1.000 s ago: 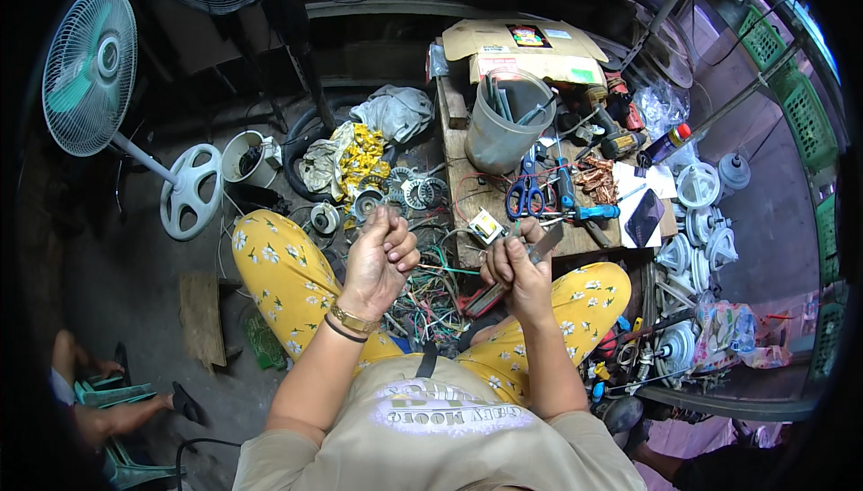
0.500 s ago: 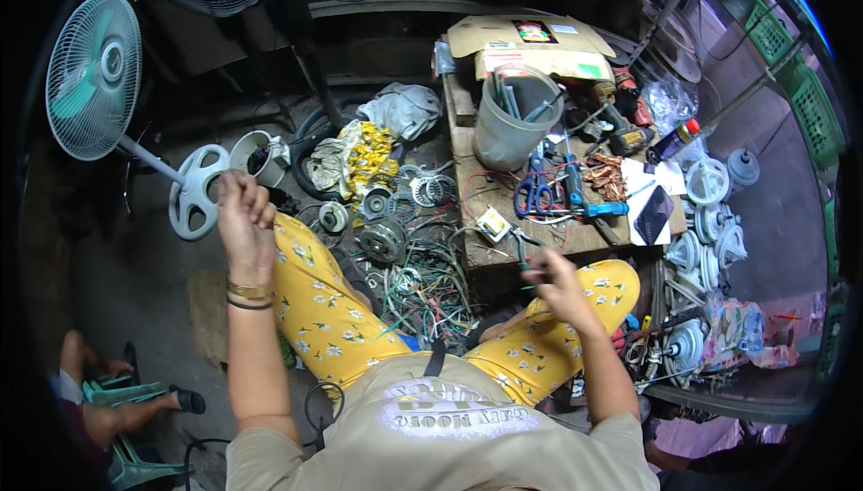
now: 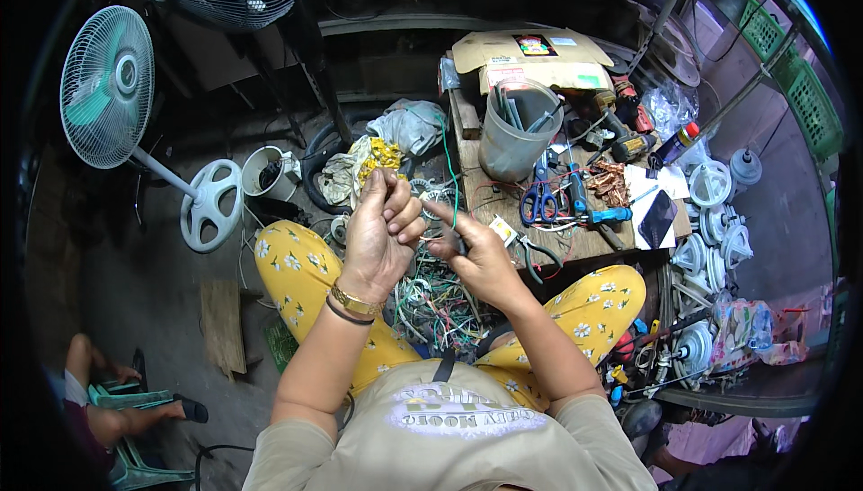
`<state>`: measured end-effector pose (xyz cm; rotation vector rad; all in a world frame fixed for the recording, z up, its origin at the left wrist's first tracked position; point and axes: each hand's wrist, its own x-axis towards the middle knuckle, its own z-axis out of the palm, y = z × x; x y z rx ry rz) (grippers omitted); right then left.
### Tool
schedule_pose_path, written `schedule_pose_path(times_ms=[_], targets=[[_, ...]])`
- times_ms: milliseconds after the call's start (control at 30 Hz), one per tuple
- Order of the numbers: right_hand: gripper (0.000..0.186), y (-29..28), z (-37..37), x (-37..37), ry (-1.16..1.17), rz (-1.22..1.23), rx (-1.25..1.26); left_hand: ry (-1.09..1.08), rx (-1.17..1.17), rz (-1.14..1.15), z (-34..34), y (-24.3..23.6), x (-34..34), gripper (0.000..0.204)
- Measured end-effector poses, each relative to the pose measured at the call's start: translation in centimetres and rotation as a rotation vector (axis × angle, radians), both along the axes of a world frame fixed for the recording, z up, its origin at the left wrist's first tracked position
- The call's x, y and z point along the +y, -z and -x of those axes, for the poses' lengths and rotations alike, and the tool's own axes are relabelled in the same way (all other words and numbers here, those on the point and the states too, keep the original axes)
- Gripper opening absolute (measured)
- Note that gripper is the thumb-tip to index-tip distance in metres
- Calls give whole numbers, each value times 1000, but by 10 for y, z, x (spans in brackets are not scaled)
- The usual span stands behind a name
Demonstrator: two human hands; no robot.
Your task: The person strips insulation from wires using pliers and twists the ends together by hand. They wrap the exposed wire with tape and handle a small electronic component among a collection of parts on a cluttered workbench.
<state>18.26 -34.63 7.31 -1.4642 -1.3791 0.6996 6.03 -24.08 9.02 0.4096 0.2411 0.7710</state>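
Observation:
My left hand point(image 3: 385, 226) is raised over the lap, fingers curled, apparently pinching a thin wire. My right hand point(image 3: 476, 257) is just right of it, index finger reaching toward it and other fingers bent; what it grips is unclear. A long green wire point(image 3: 454, 176) loops above and between the hands. Beyond the right hand, pliers point(image 3: 539, 262) lie on the wooden bench point(image 3: 476, 154) by a small transformer point(image 3: 502, 230). A tangle of cut wires point(image 3: 422, 302) lies below my hands.
The bench bears a plastic bucket point(image 3: 512, 150), scissors point(image 3: 539, 203), a drill point(image 3: 629, 145) and copper scrap point(image 3: 609, 184). Fans point(image 3: 108, 87) stand left; motor parts point(image 3: 409, 199) lie on the floor. Plastic fittings point(image 3: 710, 221) pile right. Another person's leg point(image 3: 144, 419) shows lower left.
My left hand swung out left, then came back to the middle. My right hand released the pliers onto the bench and moved toward the left hand. A green wire now hangs in view.

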Motion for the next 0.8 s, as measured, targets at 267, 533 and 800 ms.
schedule_pose_path(times_ms=[267,533,800], targets=[[32,22,-4,-4,-10,42,1021,-104,160,-182,9,7,-12,24],[22,19,-22,-5,223,-67,881,-346,906,-1131,8,-4,-35,51],[21,5,-50,-4,453,-271,758,-248,989,-1281,10,22,-36,8]])
